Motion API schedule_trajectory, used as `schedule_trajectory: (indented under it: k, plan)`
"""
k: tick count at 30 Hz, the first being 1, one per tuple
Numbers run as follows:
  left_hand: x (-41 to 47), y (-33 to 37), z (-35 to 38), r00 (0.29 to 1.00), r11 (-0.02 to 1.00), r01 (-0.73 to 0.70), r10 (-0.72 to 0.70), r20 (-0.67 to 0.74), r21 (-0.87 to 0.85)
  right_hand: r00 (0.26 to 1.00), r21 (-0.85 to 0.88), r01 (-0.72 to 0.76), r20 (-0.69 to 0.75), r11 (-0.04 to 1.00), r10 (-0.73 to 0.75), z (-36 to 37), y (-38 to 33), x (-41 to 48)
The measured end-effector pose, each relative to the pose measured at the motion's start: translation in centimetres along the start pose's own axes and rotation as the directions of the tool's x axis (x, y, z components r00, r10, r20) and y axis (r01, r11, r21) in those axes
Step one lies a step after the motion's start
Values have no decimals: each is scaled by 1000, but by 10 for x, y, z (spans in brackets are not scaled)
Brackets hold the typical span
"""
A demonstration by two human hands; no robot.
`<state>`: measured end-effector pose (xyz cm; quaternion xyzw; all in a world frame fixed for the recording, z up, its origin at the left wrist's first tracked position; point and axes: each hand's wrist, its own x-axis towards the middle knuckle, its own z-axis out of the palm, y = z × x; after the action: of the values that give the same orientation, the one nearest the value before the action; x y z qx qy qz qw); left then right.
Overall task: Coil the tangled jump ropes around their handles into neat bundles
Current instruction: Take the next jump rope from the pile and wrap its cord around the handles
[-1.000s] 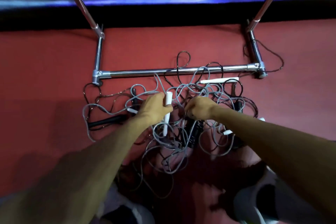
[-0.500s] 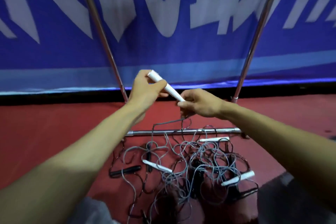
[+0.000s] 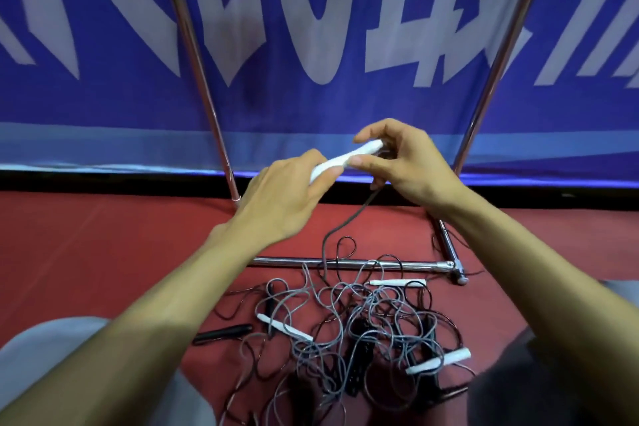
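A white jump-rope handle (image 3: pixel 340 160) is held up in front of the banner. My left hand (image 3: pixel 287 197) grips its lower end and my right hand (image 3: pixel 404 162) pinches its upper end with thumb and fingers. Its grey cord (image 3: pixel 345 221) hangs from my right hand down to a tangled pile of grey and black ropes (image 3: pixel 359 328) on the red floor. Three more white handles (image 3: pixel 397 282) (image 3: pixel 283 326) (image 3: pixel 439 360) and a black handle (image 3: pixel 223 334) lie in and beside the pile.
A chrome tube frame (image 3: pixel 349 263) lies on the floor just behind the pile, with two slanted uprights (image 3: pixel 197 55) rising to a blue banner with white lettering (image 3: pixel 321 28). My knees sit at the bottom left and right.
The handle has swung from pointing up-left to pointing up-right, and my right hand has moved to its upper end. Both hands sit slightly higher over the pile.
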<state>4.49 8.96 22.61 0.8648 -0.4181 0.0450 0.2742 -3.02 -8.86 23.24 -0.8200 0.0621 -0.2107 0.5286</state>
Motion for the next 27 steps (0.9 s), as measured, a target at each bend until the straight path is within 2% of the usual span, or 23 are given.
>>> schedule_trajectory:
  k: [2,4,6,8,12,15,17,19,22,24,27]
  plan:
    - [1,7,0,998,996,56,-58,-26,-69,998,-17,-62,11,998,62,-1,6,-3]
    - [2,12,-1,987,964,149,-160,-32,-222,985,28,-153,89,988,150,3,12,-8]
    - [3,14,-7,962,834,226,-271,-18,-503,962,-17,-176,209,984,175,11,14,-14]
    - [4,14,-14,950,722,207,-309,-40,-661,937,-127,-155,295,980,187,19,14,-18]
    - [-6,21,-21,959,606,107,-272,-79,-788,915,-288,-132,332,948,228,21,14,-19]
    - [-8,20,-20,960,622,69,-255,-118,-780,949,-373,-142,213,917,234,10,20,-17]
    - [-6,14,-19,948,649,90,-289,-136,-755,970,-245,-208,73,947,232,1,21,-14]
    - [-4,9,-13,929,628,150,-353,-108,-764,969,-4,-246,-39,969,246,-8,15,-11]
    - [-1,9,-1,906,640,262,-421,-44,-723,950,274,-250,-117,929,290,-17,2,-10]
    - [-3,14,6,917,660,304,-397,25,-687,938,330,-246,-155,911,310,-21,-4,-12]
    - [-10,20,16,950,704,306,-274,152,-641,917,424,-233,-205,875,343,-25,-8,-12]
